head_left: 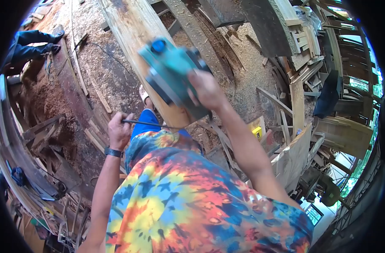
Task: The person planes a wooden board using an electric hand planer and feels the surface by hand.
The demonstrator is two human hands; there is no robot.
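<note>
My right hand (207,89) is wrapped round the rear handle of a teal electric planer (171,69), which is smeared by motion. The planer sits over the near part of a long pale wooden board (135,31) that runs away toward the top left. Beside my left hip, my left hand (118,128) is closed on a dark power cord (148,123), which stretches across my front toward the near end of the board. Whether the planer's sole touches the wood cannot be made out.
Sawdust and shavings (104,55) cover the floor. Stacked offcuts (304,55) and dark planks (264,25) stand on the right, near a yellow object (257,132). At the upper left are another person's legs (32,44). A loose cable lies on the floor.
</note>
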